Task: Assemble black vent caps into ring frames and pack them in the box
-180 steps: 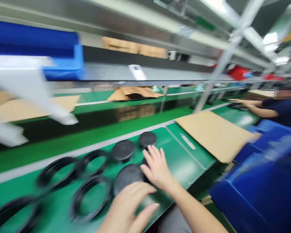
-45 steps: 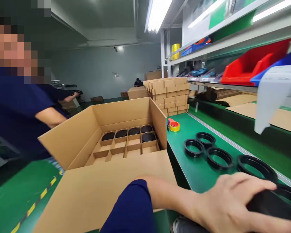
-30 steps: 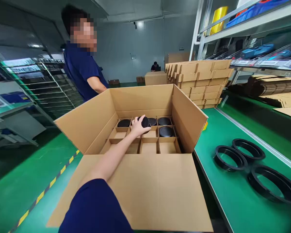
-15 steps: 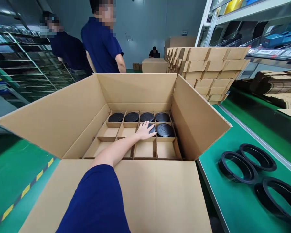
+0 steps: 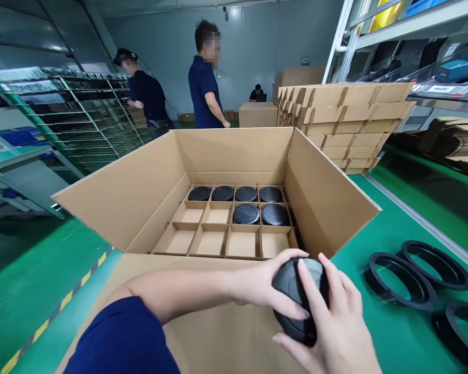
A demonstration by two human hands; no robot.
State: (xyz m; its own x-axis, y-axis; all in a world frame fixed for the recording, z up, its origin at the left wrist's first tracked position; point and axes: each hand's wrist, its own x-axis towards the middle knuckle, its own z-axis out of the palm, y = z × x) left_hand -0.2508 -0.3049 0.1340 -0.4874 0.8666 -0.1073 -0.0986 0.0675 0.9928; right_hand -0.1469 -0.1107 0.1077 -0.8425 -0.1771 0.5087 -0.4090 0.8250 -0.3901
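Over the near flap of an open cardboard box (image 5: 234, 148), I hold a black round, lid-like part (image 5: 290, 280), tilted on edge. My left hand (image 5: 263, 285) grips it from the left, thumb across its face. From the right, my right hand (image 5: 345, 322) wraps its fingers and thumb round it. Inside the box, a cardboard divider (image 5: 209, 227) forms square cells. Similar black round parts (image 5: 245, 214) fill the far row and the two right cells of the middle row. The nearest row's cells show bare cardboard.
Several black rings (image 5: 400, 280) lie on the green table (image 5: 349, 291) to the right. Stacked cardboard trays (image 5: 347, 124) stand behind. Wire racks (image 5: 89, 114) are at the left, and co-workers (image 5: 206, 88) are beyond the box. Striped tape (image 5: 62, 306) marks the floor.
My left hand has left the round part in the middle row and come back toward me. My right hand has entered view, and both now hold another round part. The view has shifted.
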